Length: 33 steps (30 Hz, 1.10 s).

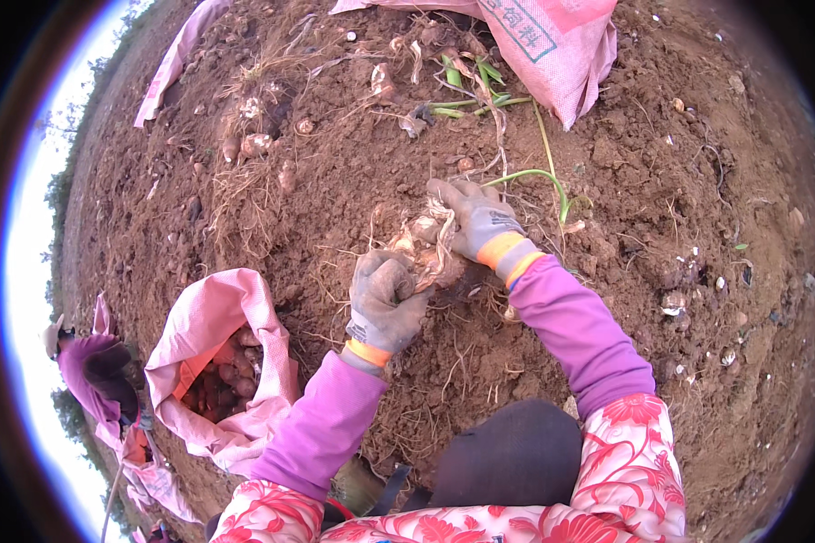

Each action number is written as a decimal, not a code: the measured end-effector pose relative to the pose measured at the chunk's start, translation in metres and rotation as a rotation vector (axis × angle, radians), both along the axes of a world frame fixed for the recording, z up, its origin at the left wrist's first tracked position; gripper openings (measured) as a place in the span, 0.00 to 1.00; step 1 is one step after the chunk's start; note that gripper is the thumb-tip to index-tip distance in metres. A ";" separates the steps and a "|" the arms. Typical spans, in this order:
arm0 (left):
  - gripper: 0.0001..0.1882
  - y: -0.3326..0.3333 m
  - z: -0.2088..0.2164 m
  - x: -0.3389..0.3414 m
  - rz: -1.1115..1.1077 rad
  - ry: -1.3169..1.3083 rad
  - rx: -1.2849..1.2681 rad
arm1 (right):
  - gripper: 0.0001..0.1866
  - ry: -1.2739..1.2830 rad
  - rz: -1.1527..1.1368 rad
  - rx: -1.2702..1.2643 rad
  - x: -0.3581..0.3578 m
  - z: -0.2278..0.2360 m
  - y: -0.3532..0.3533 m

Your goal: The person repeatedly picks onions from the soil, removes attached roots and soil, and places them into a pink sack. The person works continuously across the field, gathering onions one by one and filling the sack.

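Brown, crumbly soil [697, 344] was the biggest thing by far, spread all around both hands. Way off to the left of them, another person [100, 371] in purple was bent over. Nearer on that side, a pink woven sack [231, 439] gaped open with roundish reddish-brown tubers [235, 385] inside, and a second pink sack [552, 54] slumped well beyond the right hand. A dark-clad knee [507, 452] poked up on the near side.

Both hands wore grey gloves with orange cuffs. The left hand [387, 303] was clenched on the near-left edge of a root clump [415, 242]. The right hand [478, 217] lay against its far-right side; fingers partly hidden, so can't tell how firmly it held. So the clump sat right between them, lumpy, pale and papery, with a crinkly dried leaf [443, 249] draped over it and blocking some of the view. Just past the right hand curved a smooth green stem [548, 174].
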<state>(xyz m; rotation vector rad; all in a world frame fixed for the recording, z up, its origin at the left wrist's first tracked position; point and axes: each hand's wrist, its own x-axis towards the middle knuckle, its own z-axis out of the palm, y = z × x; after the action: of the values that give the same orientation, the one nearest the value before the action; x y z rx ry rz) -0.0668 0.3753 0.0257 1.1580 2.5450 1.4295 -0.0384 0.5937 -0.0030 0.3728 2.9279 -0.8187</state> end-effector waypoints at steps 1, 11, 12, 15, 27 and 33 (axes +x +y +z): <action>0.21 -0.004 0.002 0.011 -0.024 0.013 -0.045 | 0.41 -0.214 -0.008 -0.187 -0.028 -0.008 0.002; 0.17 -0.049 0.008 0.067 0.054 -0.061 -0.413 | 0.34 -0.080 -0.503 -0.257 -0.008 -0.093 0.096; 0.26 -0.042 0.011 0.060 0.111 0.010 -0.564 | 0.33 0.073 -0.536 -0.213 0.006 -0.096 0.079; 0.56 -0.004 0.019 0.022 -0.043 -0.126 -1.166 | 0.23 0.506 -0.507 -0.433 0.044 -0.086 0.023; 0.17 -0.098 0.092 -0.028 0.097 -1.588 -0.359 | 0.12 0.601 -0.680 -1.013 0.125 0.007 0.010; 0.15 -0.101 0.103 -0.011 -0.016 -1.924 0.597 | 0.15 0.574 -0.580 -0.997 0.137 0.005 -0.014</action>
<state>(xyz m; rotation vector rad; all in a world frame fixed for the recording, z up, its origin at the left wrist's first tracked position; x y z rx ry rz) -0.0774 0.2739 0.1284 -0.3879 0.7429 1.7491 0.0985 0.5799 0.0024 0.9931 2.3059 -2.6169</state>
